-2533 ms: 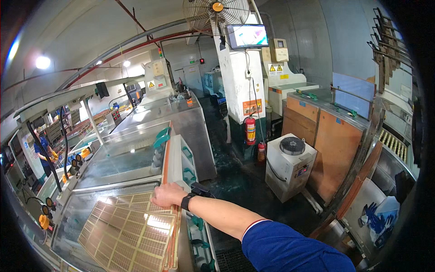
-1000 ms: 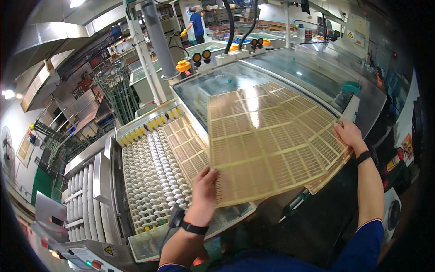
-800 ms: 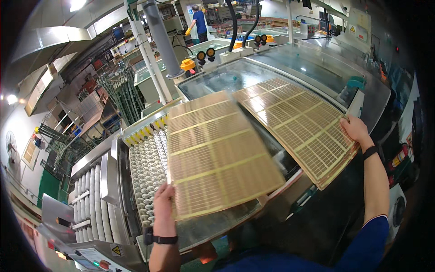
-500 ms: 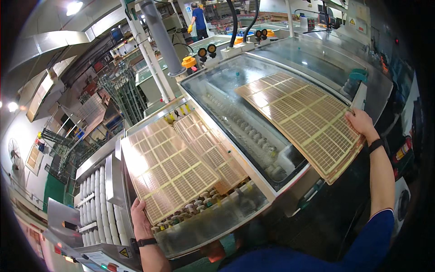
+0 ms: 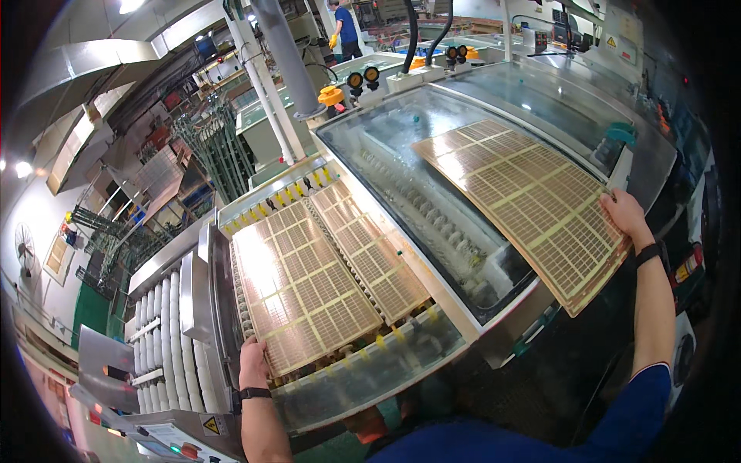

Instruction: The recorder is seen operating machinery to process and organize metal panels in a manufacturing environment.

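A copper-coloured circuit board panel [image 5: 297, 289] with a pale grid lies on the rollers of the open conveyor section. My left hand [image 5: 253, 363] is at its near left corner, fingers closed on the edge. Beside it on the right, a second, similar panel [image 5: 370, 255] lies flat, partly entering under the white frame. My right hand [image 5: 624, 214] grips the right edge of a stack of panels [image 5: 532, 208], which rests slanted over the glass lid [image 5: 370, 143]. The stack's near corner overhangs the lid. My right thumb is on top; the other fingers are mostly hidden.
White rollers [image 5: 174, 343] of another conveyor section stand at left, beside a metal guard [image 5: 194, 297]. Pressure gauges [image 5: 363, 79] and an orange cap [image 5: 330, 96] sit behind the lid. A person in blue [image 5: 345, 31] stands far back. Green racks [image 5: 220, 143] are at far left.
The left panel has come down flat onto the rollers and no longer overlaps the one beside it. My left hand moved slightly right with it. My right hand keeps its hold on the stack.
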Tool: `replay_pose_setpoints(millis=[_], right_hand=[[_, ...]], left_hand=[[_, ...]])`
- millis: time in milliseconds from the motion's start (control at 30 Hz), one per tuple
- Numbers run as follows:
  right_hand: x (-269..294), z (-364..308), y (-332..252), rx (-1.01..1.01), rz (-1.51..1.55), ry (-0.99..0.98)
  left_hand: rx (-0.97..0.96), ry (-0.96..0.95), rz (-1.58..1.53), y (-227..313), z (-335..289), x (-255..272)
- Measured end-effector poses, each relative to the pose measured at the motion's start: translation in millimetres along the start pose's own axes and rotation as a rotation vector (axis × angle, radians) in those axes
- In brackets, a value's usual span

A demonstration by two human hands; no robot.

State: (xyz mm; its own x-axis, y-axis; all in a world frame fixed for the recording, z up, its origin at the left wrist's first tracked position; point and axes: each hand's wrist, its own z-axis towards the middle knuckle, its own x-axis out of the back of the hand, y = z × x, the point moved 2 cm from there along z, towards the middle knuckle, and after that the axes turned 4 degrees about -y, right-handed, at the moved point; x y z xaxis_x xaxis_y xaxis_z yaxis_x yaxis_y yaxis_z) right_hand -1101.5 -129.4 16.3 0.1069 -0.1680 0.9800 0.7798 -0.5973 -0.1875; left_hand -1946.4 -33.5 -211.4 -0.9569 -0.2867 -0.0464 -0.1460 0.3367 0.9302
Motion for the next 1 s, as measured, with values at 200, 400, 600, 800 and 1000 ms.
replay_pose_setpoints(millis=[200,400,600,800,1000], right_hand=[[4,-6,-5,0.021,0.033,-0.031],[-10,9,5,0.065,-0.002,0.048],[15,-11,12,0.008,0.013,0.046],[-33,5,31,0.249,-0.055,0.057],[-19,-6,-17,0.173,-0.114,0.207]], left_hand=[[0.04,0.008,0.029,-12,18,2],[0.064,0.006,0.17,-16,12,1],[-0.427,0.466,1.374,3,15,-41],[-0.373,-0.049,1.194,-31,52,-55],[-0.476,-0.298,1.351,95,-160,-231]])
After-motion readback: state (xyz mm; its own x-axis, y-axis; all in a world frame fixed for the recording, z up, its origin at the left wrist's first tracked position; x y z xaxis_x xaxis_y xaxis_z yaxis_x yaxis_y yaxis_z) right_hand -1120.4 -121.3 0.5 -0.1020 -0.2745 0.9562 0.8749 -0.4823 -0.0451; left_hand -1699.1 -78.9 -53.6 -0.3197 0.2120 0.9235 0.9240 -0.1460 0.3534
